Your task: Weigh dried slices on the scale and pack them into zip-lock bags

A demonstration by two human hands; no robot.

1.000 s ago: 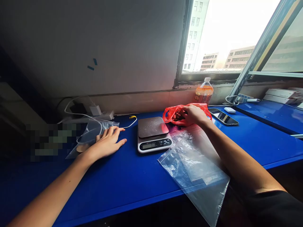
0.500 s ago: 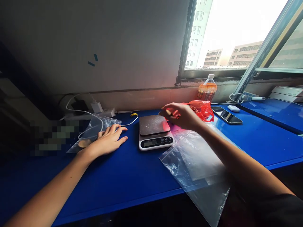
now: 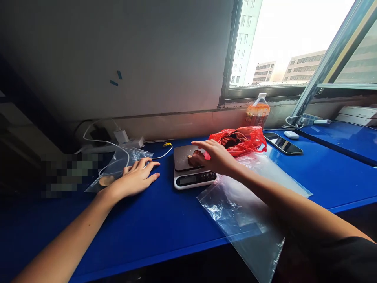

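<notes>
My right hand (image 3: 216, 155) is over the grey plate of a white kitchen scale (image 3: 179, 184). A reddish-brown dried piece (image 3: 198, 152) with a pale edge is between its thumb and fingers, at the plate; the contact is partly hidden. Small crumbs dot the plate, and the display digits are unreadable. Behind the hand, a red plastic bag (image 3: 256, 143) lies open with dark reddish-brown pieces inside. My left hand (image 3: 137, 177) rests with fingers spread on the blue table, partly over a clear zip bag (image 3: 116, 157) holding a round tan slice (image 3: 106, 180).
Clear zip bags (image 3: 244, 204) lie right of the scale and hang over the table's front edge. A phone (image 3: 282, 144), a white earbud case (image 3: 291, 135) and an orange-labelled bottle (image 3: 258, 111) stand or lie behind. A white cable (image 3: 108, 139) runs from the charger at left.
My right hand has moved left and down from beside the red bag to the scale plate, bringing a reddish-brown piece. The bag's contents now show. My left hand has stayed put.
</notes>
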